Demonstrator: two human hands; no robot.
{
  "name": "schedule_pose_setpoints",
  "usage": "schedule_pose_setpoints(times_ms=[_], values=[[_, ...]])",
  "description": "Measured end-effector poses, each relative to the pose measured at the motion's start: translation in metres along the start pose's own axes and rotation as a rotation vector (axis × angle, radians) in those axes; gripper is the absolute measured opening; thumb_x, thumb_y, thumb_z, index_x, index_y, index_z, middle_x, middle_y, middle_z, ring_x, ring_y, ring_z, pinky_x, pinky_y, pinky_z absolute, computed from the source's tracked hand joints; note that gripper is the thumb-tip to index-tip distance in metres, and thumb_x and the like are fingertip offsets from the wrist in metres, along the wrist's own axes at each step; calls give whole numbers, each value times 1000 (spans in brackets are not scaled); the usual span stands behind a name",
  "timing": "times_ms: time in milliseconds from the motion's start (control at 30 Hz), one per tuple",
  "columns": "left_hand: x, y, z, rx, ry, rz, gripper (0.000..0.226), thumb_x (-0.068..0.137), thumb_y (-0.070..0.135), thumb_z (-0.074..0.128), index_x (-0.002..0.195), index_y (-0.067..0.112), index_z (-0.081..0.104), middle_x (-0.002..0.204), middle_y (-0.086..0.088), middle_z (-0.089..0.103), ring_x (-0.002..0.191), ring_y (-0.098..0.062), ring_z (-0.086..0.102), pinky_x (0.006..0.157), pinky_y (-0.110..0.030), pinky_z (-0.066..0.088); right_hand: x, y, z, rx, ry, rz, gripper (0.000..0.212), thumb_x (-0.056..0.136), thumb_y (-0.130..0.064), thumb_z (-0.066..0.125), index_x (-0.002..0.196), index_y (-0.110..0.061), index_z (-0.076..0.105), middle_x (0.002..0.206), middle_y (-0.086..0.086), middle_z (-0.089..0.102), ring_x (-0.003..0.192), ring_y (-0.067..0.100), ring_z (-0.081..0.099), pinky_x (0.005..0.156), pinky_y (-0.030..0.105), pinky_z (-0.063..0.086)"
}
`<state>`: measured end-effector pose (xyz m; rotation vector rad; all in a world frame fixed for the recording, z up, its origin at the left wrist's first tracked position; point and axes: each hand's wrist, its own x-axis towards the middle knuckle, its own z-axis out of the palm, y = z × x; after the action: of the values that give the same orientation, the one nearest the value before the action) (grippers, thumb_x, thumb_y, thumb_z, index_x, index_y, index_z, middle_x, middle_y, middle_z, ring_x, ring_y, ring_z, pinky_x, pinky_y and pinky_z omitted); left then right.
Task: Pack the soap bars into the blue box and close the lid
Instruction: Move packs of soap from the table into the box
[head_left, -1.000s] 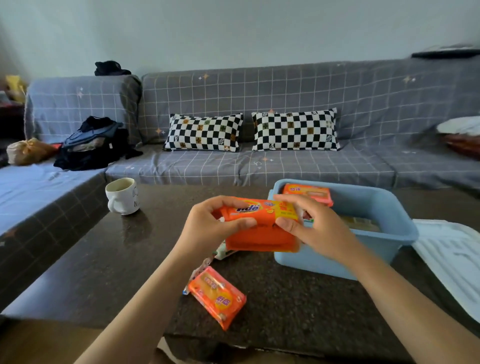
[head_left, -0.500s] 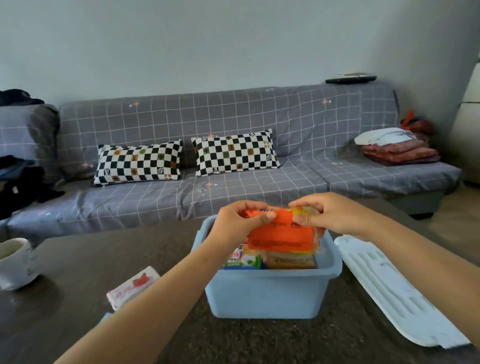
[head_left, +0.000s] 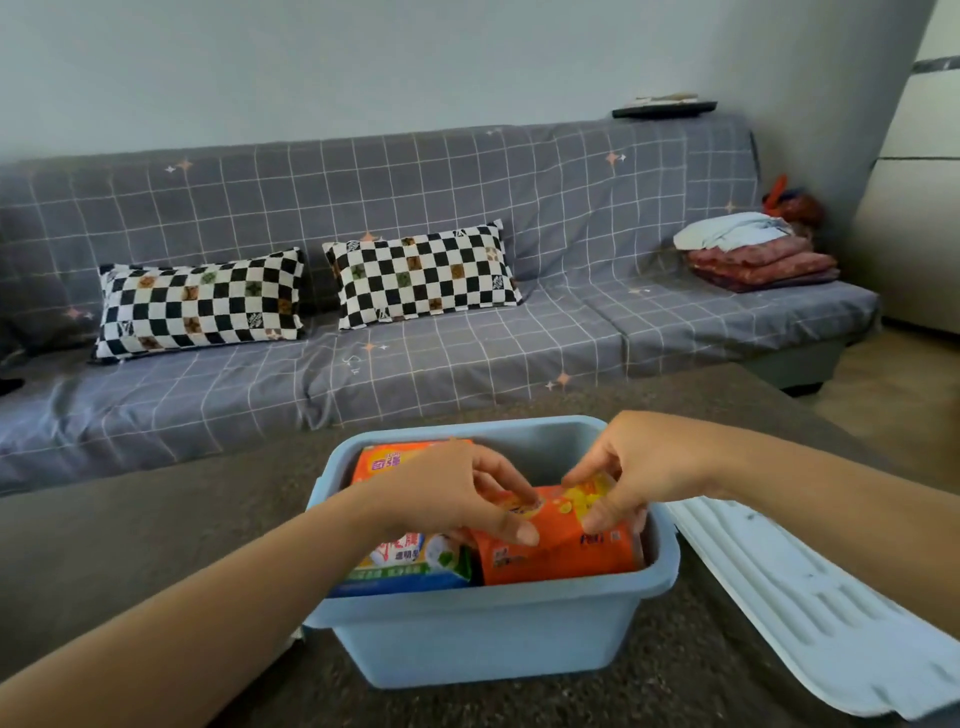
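Observation:
The blue box (head_left: 483, 639) stands open on the dark table in front of me. Both hands reach into it and hold an orange soap pack (head_left: 566, 551) at the box's right side. My left hand (head_left: 457, 493) grips its left top edge, my right hand (head_left: 639, 467) its right top edge. Inside the box another orange soap bar (head_left: 384, 460) lies at the back left, and a white-and-green soap pack (head_left: 410, 564) sits at the front left. The pale ribbed lid (head_left: 810, 608) lies flat on the table to the right of the box.
The dark stone table (head_left: 130, 530) stretches left and behind the box. Behind it runs a grey checked sofa (head_left: 467, 364) with two black-and-white cushions (head_left: 415, 280) and folded cloths (head_left: 758, 254) at its right end.
Both hands carried the orange soap pack from above the table over the box and lowered it inside. My view turned right, so the mug and loose soap bars on the left left the frame.

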<state>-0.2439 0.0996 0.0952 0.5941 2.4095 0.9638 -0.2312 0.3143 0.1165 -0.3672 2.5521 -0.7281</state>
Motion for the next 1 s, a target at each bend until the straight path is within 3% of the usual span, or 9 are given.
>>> schedule_pose_setpoints(times_ms=[67,133,233,433,567,633,800,900,1000], values=[[4,-2,-1,19,-22,-27,31,74,41,74,103,35,67,103,15,64,97,-1,60,76,-15,51,2,-1,3,-14,-12,16,51,73,-25,78,121,-18,63,82,-9,74,62,5,69,70,20,57],[9,-4,0,32,-20,-50,29,75,44,72,102,37,65,104,12,67,97,-5,62,84,-22,51,4,0,5,-16,-28,27,50,74,-23,77,121,-19,61,98,-3,73,72,10,71,72,23,59],[18,-1,5,181,-24,-26,32,80,41,69,110,35,64,99,13,65,88,-3,62,79,-19,52,10,0,13,-155,-60,15,43,77,-28,74,118,-25,64,107,-3,71,87,14,71,76,21,56],[40,11,11,411,-129,-93,30,87,36,61,114,26,69,111,3,71,86,-7,62,71,-18,50,25,-10,26,-335,-123,103,35,86,-26,64,121,-23,63,91,-4,68,57,4,54,65,13,44],[48,12,11,476,-234,-145,36,90,36,58,121,21,66,115,-1,70,94,-13,64,82,-24,51,38,-12,24,-432,-208,156,36,87,-32,62,121,-20,64,107,2,70,61,7,56,67,18,46],[52,14,13,541,-266,-168,37,89,36,59,121,18,65,115,-3,68,100,-17,63,87,-28,50,51,-12,29,-580,-243,191,34,90,-30,58,119,-14,65,103,4,68,67,11,55,66,21,44],[58,13,15,587,-190,-166,34,90,37,56,112,13,66,95,-3,63,83,-16,55,66,-24,41,71,-9,30,-613,-267,235,36,89,-32,60,117,-11,65,103,7,65,81,16,52,73,26,38],[56,8,22,671,-170,-141,27,94,25,52,111,11,66,93,-5,61,79,-15,53,54,-19,36,76,-4,32,-591,-287,243,32,87,-31,62,110,-9,68,81,4,59,79,17,52,73,27,39],[55,8,28,688,-179,-121,26,94,25,52,108,9,66,91,-7,63,80,-18,56,61,-24,41,80,-2,34,-590,-268,239,12,86,-18,62,93,-10,69,68,1,54,64,15,49,66,26,42]])
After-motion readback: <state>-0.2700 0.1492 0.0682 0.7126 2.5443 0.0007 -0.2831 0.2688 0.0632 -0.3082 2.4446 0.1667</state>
